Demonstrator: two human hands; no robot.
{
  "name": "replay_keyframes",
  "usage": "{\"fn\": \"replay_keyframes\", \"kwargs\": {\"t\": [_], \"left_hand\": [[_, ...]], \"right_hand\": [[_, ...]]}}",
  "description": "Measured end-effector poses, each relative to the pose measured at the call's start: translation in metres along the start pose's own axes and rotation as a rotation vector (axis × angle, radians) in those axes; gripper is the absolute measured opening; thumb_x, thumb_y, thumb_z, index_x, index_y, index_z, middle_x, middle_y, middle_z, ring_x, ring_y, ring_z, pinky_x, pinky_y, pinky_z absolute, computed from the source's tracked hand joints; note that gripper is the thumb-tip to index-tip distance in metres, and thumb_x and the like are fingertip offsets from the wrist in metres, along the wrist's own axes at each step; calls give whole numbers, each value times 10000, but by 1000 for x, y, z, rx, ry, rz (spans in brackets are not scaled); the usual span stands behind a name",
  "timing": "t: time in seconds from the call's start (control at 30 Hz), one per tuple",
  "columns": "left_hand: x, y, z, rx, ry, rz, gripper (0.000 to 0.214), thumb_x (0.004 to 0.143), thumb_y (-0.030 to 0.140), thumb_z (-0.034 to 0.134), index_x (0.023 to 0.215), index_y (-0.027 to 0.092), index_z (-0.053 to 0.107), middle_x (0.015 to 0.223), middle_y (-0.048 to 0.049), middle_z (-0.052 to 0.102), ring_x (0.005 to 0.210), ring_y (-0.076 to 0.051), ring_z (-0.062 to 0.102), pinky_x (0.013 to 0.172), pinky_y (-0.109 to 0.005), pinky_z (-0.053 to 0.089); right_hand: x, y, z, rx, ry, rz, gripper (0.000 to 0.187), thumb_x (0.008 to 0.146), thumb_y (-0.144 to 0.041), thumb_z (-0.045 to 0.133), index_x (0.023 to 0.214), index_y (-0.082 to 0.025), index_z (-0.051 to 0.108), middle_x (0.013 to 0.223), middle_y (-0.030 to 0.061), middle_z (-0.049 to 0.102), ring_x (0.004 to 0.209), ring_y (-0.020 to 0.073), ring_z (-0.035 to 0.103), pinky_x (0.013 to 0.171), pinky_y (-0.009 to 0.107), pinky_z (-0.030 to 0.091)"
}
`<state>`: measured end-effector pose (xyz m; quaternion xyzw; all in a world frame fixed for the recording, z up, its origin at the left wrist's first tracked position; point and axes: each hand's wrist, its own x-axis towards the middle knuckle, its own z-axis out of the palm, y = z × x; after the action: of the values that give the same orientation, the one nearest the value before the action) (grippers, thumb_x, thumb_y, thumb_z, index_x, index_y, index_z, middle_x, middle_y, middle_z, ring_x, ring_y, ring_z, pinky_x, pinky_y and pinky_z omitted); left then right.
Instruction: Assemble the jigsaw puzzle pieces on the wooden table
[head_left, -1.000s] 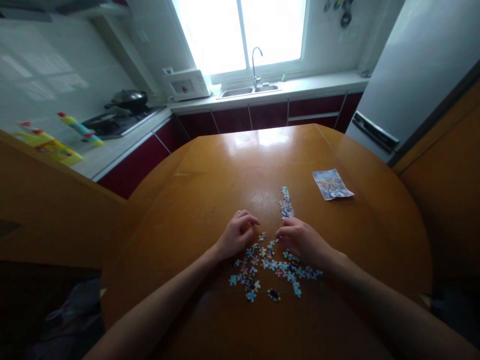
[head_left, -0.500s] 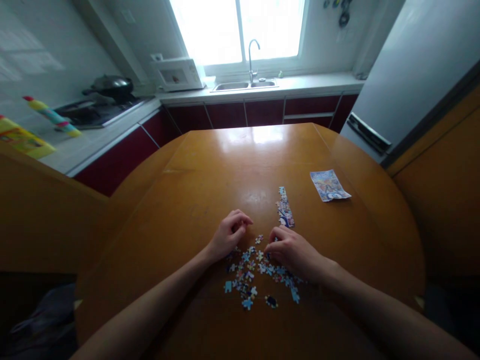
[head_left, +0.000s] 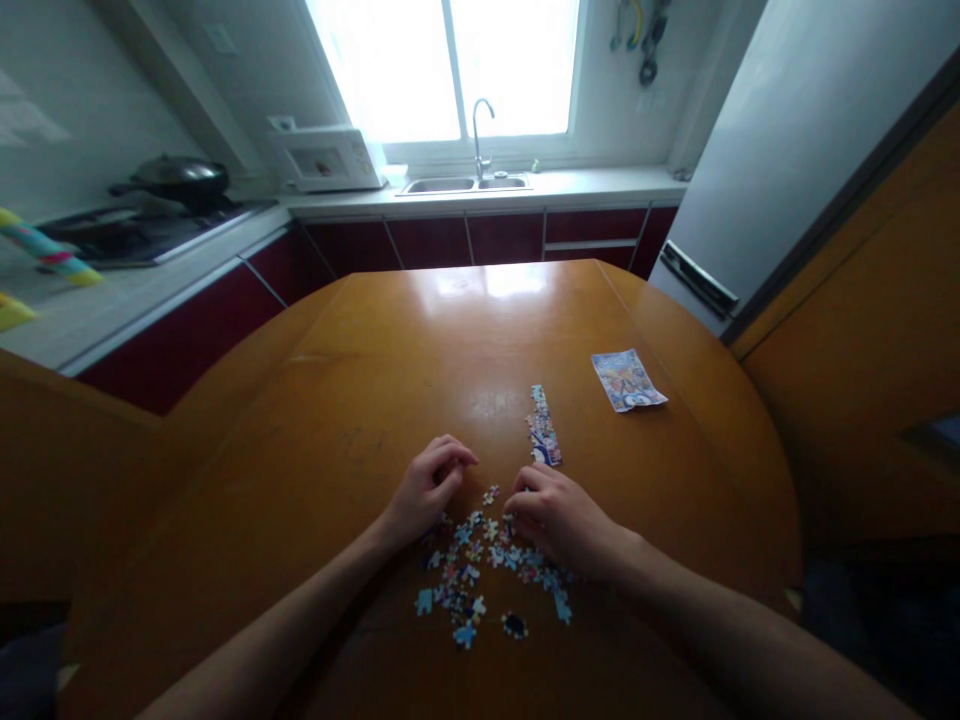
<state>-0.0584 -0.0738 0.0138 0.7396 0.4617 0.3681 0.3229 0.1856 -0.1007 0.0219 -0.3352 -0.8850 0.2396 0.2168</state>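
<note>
Several loose jigsaw pieces [head_left: 480, 570] lie scattered on a round wooden table [head_left: 375, 400] in front of me. My left hand [head_left: 425, 490] rests on the table at the left edge of the pile, its fingers curled in; what it holds, if anything, is hidden. My right hand [head_left: 559, 522] lies over the right side of the pile, fingers bent and pinched onto the pieces. Just beyond my right hand, a joined strip of pieces [head_left: 543, 428] runs away from me.
A small printed picture card [head_left: 627, 380] lies at the table's far right. Beyond the table are a counter with a sink [head_left: 465, 184], a microwave [head_left: 322, 160] and a stove with a wok [head_left: 176, 180]. A fridge [head_left: 750, 170] stands at the right.
The view has swung to the right, so everything sits further left and lower in the picture. My right hand has drawn back from the strip onto the loose pieces. My left hand has hardly moved.
</note>
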Motion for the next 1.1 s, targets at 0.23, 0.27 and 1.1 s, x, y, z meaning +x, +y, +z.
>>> {"fn": "replay_keyframes", "kwargs": {"t": [0.23, 0.27, 1.1], "left_hand": [[-1, -5, 0, -4, -24, -8, 183, 884, 151, 481, 917, 167, 660, 877, -43, 569, 834, -168, 535, 744, -285, 435], [-2, -5, 0, -6, -28, -8, 183, 887, 151, 479, 923, 167, 658, 882, -43, 568, 840, -167, 536, 751, -286, 435], [-3, -1, -7, 26, -61, -20, 184, 927, 175, 473, 942, 180, 657, 916, -49, 602, 877, -169, 578, 756, -276, 475]], "right_hand": [[0, 4, 1, 30, 36, 55, 129, 889, -137, 598, 913, -191, 713, 925, 55, 626, 907, 180, 539, 808, 293, 463], [0, 4, 1, 33, 39, 57, 128, 892, -141, 597, 911, -190, 713, 926, 55, 627, 907, 179, 540, 810, 293, 463], [-5, 4, -31, 19, -47, 263, 157, 934, -191, 559, 887, -183, 709, 906, 50, 653, 881, 167, 579, 796, 293, 454]]}}
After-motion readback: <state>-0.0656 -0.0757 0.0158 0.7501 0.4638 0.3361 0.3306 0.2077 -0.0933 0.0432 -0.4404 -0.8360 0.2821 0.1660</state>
